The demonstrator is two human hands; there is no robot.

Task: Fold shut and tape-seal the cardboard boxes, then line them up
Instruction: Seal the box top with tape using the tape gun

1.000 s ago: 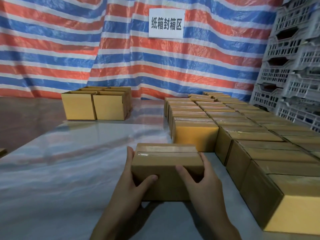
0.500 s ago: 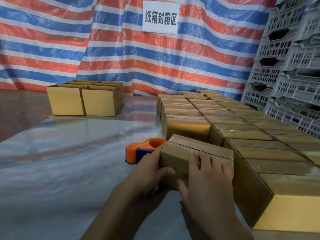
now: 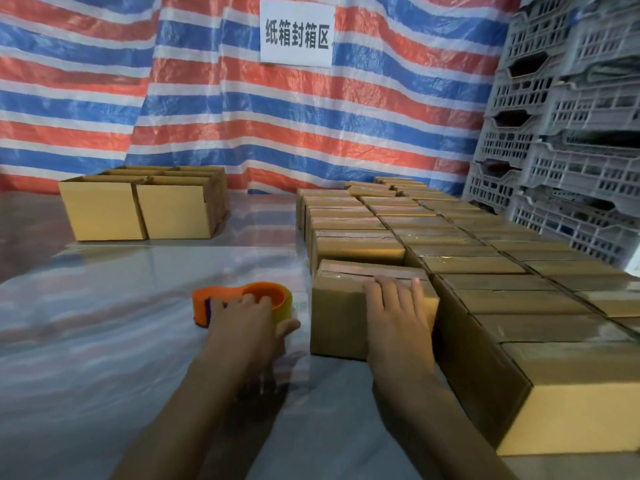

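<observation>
Box (image 3: 337,317), brown cardboard, flaps closed

Left hand (image 3: 247,317) is covering the near half of the tape dispenser (image 3: 266,294); fingers are blurring, grip not resolvable. Right hand (image 3: 394,313) is hiding the box's (image 3: 339,317) near right top edge. Forearms are running off the bottom edge; crates (image 3: 571,133) are being cropped at right

Cardboard boxes (image 3: 374,265) w/ glossy tape; plastic dispenser (image 3: 242,299) (orange, smooth); shiny plastic sheet (image 3: 104,341); woven tarp (image 3: 207,116).
</observation>
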